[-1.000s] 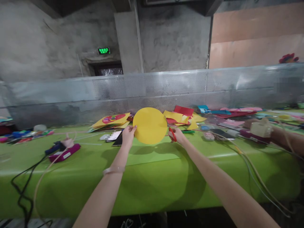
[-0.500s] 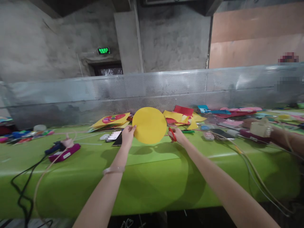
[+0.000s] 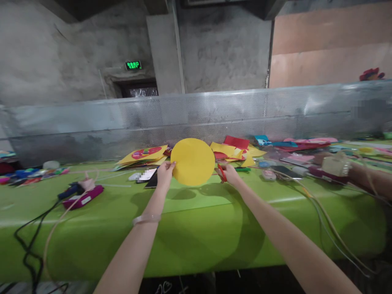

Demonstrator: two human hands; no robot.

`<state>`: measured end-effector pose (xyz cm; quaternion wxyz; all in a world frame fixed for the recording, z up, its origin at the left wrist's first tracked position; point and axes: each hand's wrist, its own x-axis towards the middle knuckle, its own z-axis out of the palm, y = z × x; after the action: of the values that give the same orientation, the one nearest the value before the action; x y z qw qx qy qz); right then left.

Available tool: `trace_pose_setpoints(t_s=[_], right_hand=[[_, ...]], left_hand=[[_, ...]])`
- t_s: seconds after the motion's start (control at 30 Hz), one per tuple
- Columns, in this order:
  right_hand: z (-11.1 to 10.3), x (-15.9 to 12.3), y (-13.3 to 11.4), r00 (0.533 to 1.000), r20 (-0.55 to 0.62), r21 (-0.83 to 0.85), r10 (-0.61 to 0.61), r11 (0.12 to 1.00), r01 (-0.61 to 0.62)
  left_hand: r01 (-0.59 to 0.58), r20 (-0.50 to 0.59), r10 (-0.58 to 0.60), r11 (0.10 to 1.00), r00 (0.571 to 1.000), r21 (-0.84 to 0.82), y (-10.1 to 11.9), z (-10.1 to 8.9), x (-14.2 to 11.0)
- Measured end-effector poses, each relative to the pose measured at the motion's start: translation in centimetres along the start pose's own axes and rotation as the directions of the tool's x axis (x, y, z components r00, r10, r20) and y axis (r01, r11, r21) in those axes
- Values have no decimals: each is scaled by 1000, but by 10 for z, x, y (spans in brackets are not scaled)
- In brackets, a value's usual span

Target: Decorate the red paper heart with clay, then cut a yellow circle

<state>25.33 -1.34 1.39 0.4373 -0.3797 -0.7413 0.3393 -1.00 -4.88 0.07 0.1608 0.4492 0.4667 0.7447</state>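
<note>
A round yellow paper disc is held up over the green-covered table. My left hand pinches its left edge between thumb and fingers. At the right edge of the disc, my right hand is closed round the red handles of a pair of scissors. The blades are largely hidden at the paper's right side, so I cannot tell how far apart they are. Behind the disc lie yellow and red paper pieces, and a stack of yellow sheets with a red print lies to the left.
A purple holder with a glue gun and cables is at the left. A dark phone and a white device lie at the right, near another person's arm. A perforated metal panel runs along the back.
The scissors have shifted slightly at the disc's right edge, and their blade shows less than before. My left hand and the disc have barely moved.
</note>
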Motion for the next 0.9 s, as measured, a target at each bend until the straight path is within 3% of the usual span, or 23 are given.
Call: trace_pose_setpoints(t_s=[0.9], right_hand=[[3,-2,-2,997,73,80,-12,997,6]], left_hand=[[8,22,-7,1000,1000,-21,-1,-1,0]])
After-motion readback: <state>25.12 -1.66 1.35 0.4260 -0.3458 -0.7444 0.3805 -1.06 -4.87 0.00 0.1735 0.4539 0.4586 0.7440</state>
